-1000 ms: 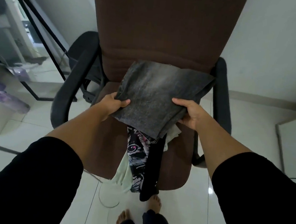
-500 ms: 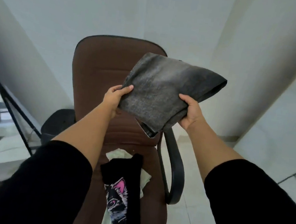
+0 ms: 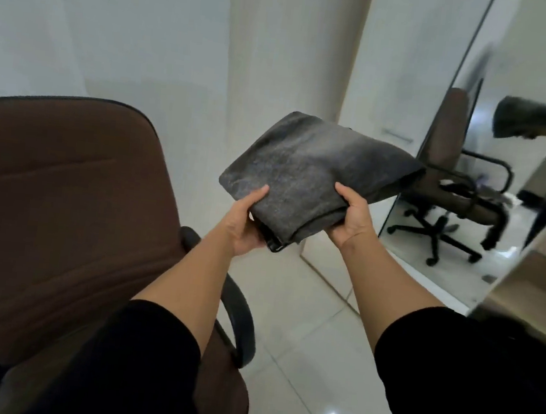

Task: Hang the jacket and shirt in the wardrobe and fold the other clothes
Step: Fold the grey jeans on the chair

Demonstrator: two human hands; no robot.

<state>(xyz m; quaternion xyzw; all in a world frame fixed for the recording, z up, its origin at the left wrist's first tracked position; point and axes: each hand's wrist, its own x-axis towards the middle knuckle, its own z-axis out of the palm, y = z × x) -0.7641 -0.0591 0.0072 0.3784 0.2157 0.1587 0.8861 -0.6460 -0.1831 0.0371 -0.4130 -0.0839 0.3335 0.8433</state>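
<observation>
A folded dark grey garment (image 3: 312,174) is held in the air in front of me, to the right of the chair. My left hand (image 3: 246,224) grips its near left corner, thumb on top. My right hand (image 3: 353,217) grips its near right edge. Both sleeves are black and pushed up the forearms. The other clothes on the chair seat are hidden behind my left arm.
A brown office chair (image 3: 63,205) with black armrests fills the left. A white wardrobe door (image 3: 411,63) and a tall mirror (image 3: 490,182) stand at the right; the mirror reflects the chair and the held garment. A wooden shelf edge (image 3: 534,268) juts in at far right. White floor tiles lie below.
I have lifted the folded grey garment off the chair and turned right with it toward the wardrobe and mirror. The chair has slid to the left of the view.
</observation>
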